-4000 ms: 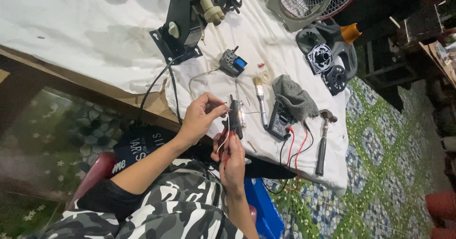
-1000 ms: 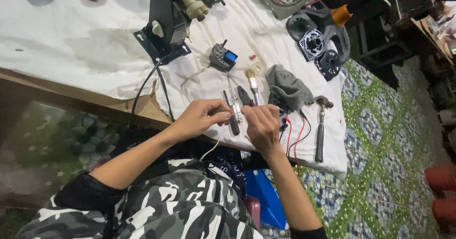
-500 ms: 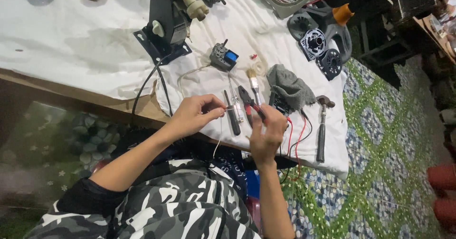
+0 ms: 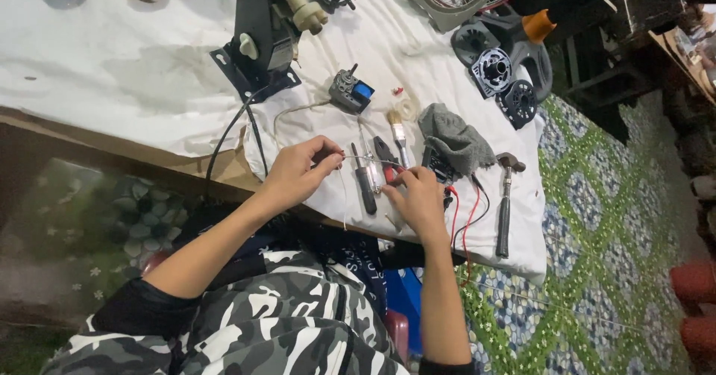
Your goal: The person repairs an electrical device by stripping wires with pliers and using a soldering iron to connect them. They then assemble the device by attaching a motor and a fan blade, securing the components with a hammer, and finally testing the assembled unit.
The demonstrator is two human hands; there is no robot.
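Wire: a thin pale wire (image 4: 356, 157) runs taut between the 2 hands, just above the near edge of the table; a loose length hangs down below the left hand.
Left hand: the left hand (image 4: 297, 172) pinches one end of the wire between thumb and forefinger, the other fingers curled in.
Right hand: the right hand (image 4: 418, 198) is closed narrow around the other end, fingertips down near a red-handled tool (image 4: 389, 168); whether it also grips that tool I cannot tell.
Step in hand: seemingly straightening or stretching the wire, judged from how it spans the 2 pinches.
Next move calls for: a steady, even pull and a firm pinch at both ends, so the thin wire neither slips nor kinks.
Just beside: a black-handled screwdriver (image 4: 363, 183) lies under the wire; a small brush (image 4: 397, 130) sits beyond it.
Farther out: a grey cloth (image 4: 455, 136), red and black leads (image 4: 464, 215), a hammer (image 4: 506, 200).
Far side: a small motor (image 4: 350, 92) and a black bracket (image 4: 257, 36) on the white tablecloth (image 4: 112, 69).
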